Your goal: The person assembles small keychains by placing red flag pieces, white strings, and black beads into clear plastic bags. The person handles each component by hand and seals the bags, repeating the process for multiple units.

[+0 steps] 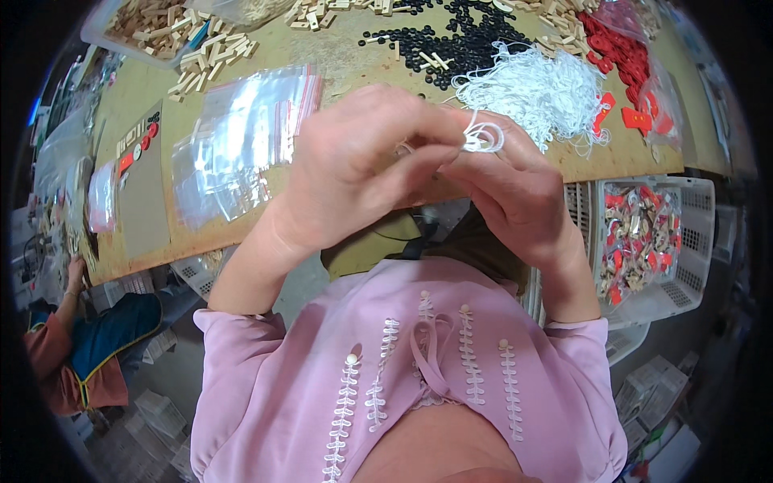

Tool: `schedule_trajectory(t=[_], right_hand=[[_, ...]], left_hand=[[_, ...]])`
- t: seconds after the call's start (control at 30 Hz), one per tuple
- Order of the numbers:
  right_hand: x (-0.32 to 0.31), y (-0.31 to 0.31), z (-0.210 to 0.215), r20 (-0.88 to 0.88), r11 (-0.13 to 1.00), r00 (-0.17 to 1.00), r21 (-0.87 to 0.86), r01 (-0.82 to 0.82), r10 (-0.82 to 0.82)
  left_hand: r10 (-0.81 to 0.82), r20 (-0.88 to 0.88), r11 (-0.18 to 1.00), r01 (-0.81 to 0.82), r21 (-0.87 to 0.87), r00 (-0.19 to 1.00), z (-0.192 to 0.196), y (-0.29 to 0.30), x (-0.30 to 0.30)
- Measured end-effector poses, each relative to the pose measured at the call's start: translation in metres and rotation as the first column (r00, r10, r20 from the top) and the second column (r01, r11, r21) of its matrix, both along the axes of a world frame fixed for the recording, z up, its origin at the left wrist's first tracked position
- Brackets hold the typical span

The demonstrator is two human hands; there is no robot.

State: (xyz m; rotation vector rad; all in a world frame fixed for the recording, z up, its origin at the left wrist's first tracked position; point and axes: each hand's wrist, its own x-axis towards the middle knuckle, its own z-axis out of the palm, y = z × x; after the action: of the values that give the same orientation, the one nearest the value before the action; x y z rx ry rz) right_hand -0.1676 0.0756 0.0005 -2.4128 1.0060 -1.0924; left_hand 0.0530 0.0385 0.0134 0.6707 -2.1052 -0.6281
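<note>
Both hands are raised close together in front of me, above the table's near edge. Between their fingertips is a small looped bundle of white string (485, 138). My left hand (366, 157) pinches it from one side, thumb and forefinger pressed together. My right hand (519, 181) meets it with closed fingers, which partly hide the lower part of the string. Just beyond the right hand lies a tangled heap of white strings (543, 88). Beside the left hand, clear zip bags (254, 113) lie in a stack.
Black rings (475, 36) and wooden blocks (213, 60) spread over the table (342, 52). Red pieces (620, 56) lie at the far right. A cardboard strip (141, 193) bears sample parts. A white crate (692, 241) of filled bags stands right. Another person's arm (72, 282) shows left.
</note>
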Motion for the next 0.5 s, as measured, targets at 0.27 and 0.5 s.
schedule_trajectory(t=[0.27,0.5], right_hand=[[-0.002,0.002,-0.003,-0.002,1.0,1.0,0.001,-0.01,0.01],[0.006,0.005,-0.002,0.03,0.998,0.998,0.045,-0.054,0.052]], left_hand=[[0.08,0.268,0.985,-0.036,-0.168,0.96,0.004,0.005,0.011],[0.088,0.378,0.966,0.013,-0.257,0.922,-0.006,0.0,0.01]])
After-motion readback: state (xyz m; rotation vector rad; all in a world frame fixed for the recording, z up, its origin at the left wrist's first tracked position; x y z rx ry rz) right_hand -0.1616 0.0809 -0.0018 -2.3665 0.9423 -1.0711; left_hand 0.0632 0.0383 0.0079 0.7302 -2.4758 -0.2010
